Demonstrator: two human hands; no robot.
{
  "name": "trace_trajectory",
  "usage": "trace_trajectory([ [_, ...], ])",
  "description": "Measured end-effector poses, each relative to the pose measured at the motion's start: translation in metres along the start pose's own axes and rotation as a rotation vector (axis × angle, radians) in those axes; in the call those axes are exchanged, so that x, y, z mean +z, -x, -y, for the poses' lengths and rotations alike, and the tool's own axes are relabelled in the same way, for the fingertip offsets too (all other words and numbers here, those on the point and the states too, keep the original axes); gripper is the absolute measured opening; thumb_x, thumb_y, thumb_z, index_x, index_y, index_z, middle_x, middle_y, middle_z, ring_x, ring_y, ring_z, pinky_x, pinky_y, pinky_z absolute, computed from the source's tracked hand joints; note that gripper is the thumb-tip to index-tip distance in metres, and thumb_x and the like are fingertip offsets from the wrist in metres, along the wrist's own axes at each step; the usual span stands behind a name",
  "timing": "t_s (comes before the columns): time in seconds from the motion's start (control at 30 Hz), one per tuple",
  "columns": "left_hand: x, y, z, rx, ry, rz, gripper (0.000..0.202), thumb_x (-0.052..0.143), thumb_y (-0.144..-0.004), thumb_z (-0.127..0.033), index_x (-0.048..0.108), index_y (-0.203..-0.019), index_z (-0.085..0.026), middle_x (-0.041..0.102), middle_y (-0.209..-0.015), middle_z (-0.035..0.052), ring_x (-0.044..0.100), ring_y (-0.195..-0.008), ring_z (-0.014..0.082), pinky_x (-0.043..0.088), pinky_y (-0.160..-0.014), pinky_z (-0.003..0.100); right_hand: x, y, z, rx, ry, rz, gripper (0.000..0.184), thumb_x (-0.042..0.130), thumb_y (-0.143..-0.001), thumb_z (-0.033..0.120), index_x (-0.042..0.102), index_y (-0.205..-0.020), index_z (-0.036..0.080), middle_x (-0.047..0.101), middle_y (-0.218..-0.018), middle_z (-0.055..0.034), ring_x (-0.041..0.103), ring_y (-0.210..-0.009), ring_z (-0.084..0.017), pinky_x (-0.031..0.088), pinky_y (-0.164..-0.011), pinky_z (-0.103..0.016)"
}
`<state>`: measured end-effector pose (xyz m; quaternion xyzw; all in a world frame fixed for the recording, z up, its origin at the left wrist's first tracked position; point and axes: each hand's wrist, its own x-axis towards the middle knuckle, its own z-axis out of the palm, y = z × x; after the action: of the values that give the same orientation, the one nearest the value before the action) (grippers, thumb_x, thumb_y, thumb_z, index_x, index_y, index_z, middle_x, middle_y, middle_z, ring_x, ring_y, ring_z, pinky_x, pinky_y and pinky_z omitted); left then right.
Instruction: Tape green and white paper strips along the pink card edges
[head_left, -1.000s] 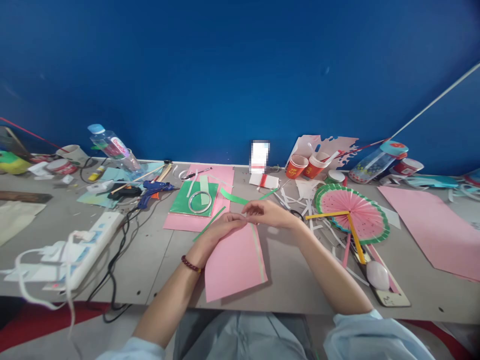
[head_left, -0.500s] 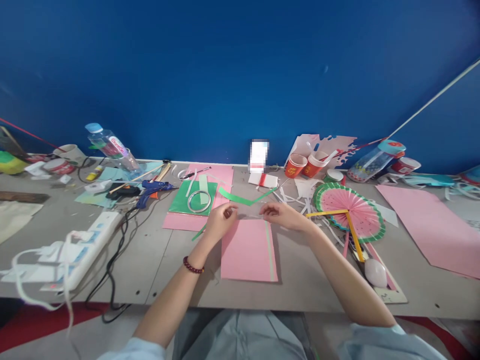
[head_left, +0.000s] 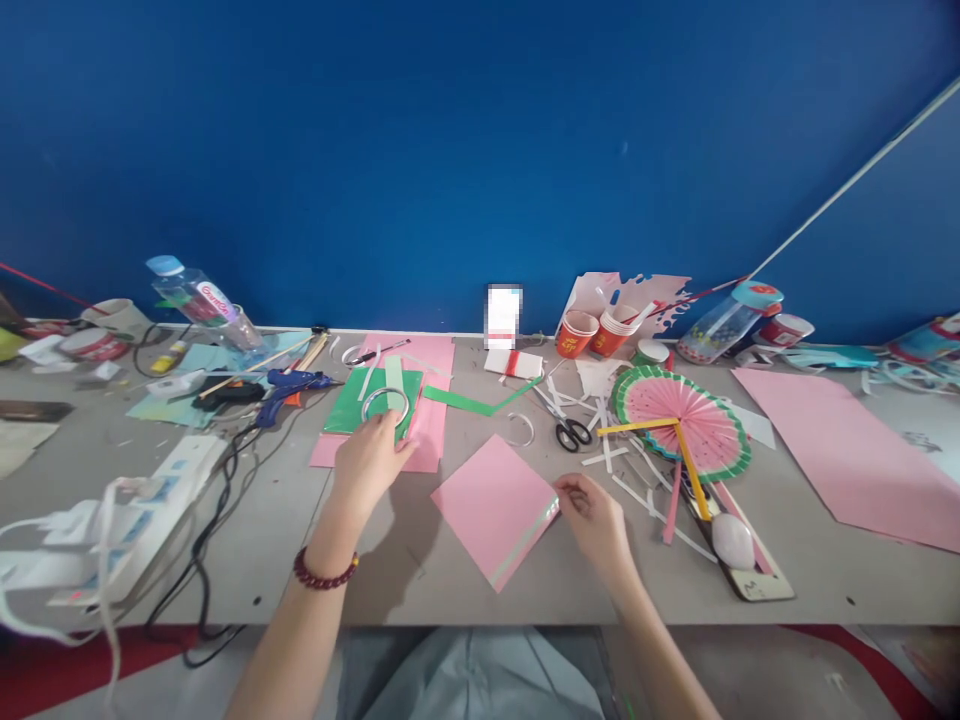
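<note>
Along the middle of the bench's [head_left: 285, 540] front edge, a pink paper square [head_left: 484, 500] is laid cornerwise. Its right corner is pinched by the right hand [head_left: 596, 515]. By the left hand [head_left: 365, 468], thumb spread, a tape roll [head_left: 365, 407] is touched; whether it is gripped cannot be told.

Pixelation obscures an upright white item [head_left: 502, 316]. The view's right edge crops a large pink sheet [head_left: 847, 460]. Whether the left hand [head_left: 371, 458] grips the silver ring [head_left: 365, 405] seems undeterminable.
</note>
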<state>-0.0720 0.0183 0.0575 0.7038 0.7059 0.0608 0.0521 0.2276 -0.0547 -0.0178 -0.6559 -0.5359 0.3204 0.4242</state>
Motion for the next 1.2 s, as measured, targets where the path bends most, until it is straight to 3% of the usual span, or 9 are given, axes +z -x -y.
trace_trajectory([
  [0.13,0.010,0.013,0.014,-0.019,-0.037,0.042,0.015,0.054,-0.087,-0.030,0.060,-0.096,-0.020,0.067,-0.095,0.0068,0.063,-0.086,0.0234,0.043,-0.062,0.029,0.007,0.015,0.005,-0.064,0.085,0.021,0.015,0.049,-0.079,0.027,0.062,-0.080,0.019,0.067,-0.075,-0.0053,0.062,-0.066,-0.017,0.048,-0.062,-0.026],
  [0.27,0.026,0.023,0.023,0.009,0.007,-0.056,0.019,0.050,-0.087,-0.017,0.062,-0.102,-0.019,0.065,-0.104,0.0077,0.062,-0.091,0.0223,0.045,-0.070,0.029,0.011,0.024,0.012,-0.113,0.138,0.057,0.023,0.045,-0.081,0.024,0.059,-0.099,0.019,0.065,-0.071,-0.0018,0.060,-0.058,-0.015,0.046,-0.057,-0.024],
  [0.4,0.036,0.028,0.029,0.012,0.054,-0.140,0.021,0.048,-0.086,-0.014,0.064,-0.098,-0.017,0.065,-0.106,0.0080,0.062,-0.094,0.0222,0.045,-0.073,0.029,0.012,0.031,0.013,-0.139,0.251,0.125,0.021,0.043,-0.084,0.021,0.059,-0.097,0.021,0.063,-0.065,0.0008,0.057,-0.054,-0.014,0.043,-0.053,-0.023],
  [0.5,0.039,0.031,0.031,-0.025,0.059,-0.163,0.018,0.048,-0.086,-0.015,0.065,-0.089,-0.018,0.066,-0.099,0.0059,0.062,-0.088,0.0210,0.043,-0.067,0.028,0.011,0.034,0.013,-0.206,0.254,0.110,0.023,0.043,-0.087,0.022,0.057,-0.104,0.020,0.067,-0.081,-0.0039,0.060,-0.064,-0.016,0.047,-0.060,-0.025],
  [0.63,0.042,0.035,0.033,-0.082,-0.012,-0.241,0.016,0.049,-0.084,-0.017,0.063,-0.077,-0.020,0.067,-0.087,0.0029,0.061,-0.079,0.0202,0.037,-0.057,0.028,0.010,0.034,0.013,-0.414,0.262,0.114,0.027,0.041,-0.087,0.014,0.057,-0.106,0.021,0.064,-0.103,-0.0093,0.060,-0.088,-0.019,0.050,-0.077,-0.031],
  [0.8,0.043,0.043,0.034,-0.055,-0.048,-0.357,0.014,0.048,-0.082,-0.019,0.061,-0.078,-0.020,0.067,-0.078,0.0042,0.060,-0.078,0.0205,0.037,-0.061,0.027,0.010,0.032,0.011,-0.593,0.385,0.226,0.042,0.038,-0.079,0.001,0.063,-0.106,0.022,0.063,-0.116,-0.0083,0.054,-0.104,-0.022,0.047,-0.085,-0.038],
  [0.9,0.040,0.048,0.030,-0.075,0.055,-0.340,0.011,0.048,-0.081,-0.021,0.059,-0.081,-0.021,0.067,-0.080,0.0035,0.061,-0.077,0.0196,0.039,-0.066,0.026,0.008,0.032,0.014,-0.618,0.487,0.275,0.043,0.041,-0.078,0.003,0.066,-0.108,0.021,0.065,-0.116,-0.0084,0.053,-0.104,-0.024,0.046,-0.084,-0.040],
  [1.03,0.030,0.057,0.020,-0.071,0.297,-0.214,0.007,0.047,-0.081,-0.023,0.053,-0.082,-0.023,0.067,-0.079,-0.0007,0.063,-0.075,0.0168,0.040,-0.064,0.024,0.002,0.034,0.020,-0.625,0.540,0.355,0.045,0.041,-0.081,0.008,0.062,-0.119,0.021,0.063,-0.121,-0.0084,0.050,-0.110,-0.026,0.043,-0.089,-0.043],
  [1.2,0.019,0.066,0.002,0.021,0.433,-0.107,0.008,0.046,-0.078,-0.024,0.051,-0.084,-0.024,0.064,-0.076,-0.0021,0.062,-0.072,0.0159,0.042,-0.066,0.024,-0.009,0.031,0.018,-0.625,0.586,0.370,0.048,0.040,-0.083,0.011,0.059,-0.126,0.021,0.060,-0.126,-0.0083,0.048,-0.115,-0.026,0.041,-0.094,-0.044],
])
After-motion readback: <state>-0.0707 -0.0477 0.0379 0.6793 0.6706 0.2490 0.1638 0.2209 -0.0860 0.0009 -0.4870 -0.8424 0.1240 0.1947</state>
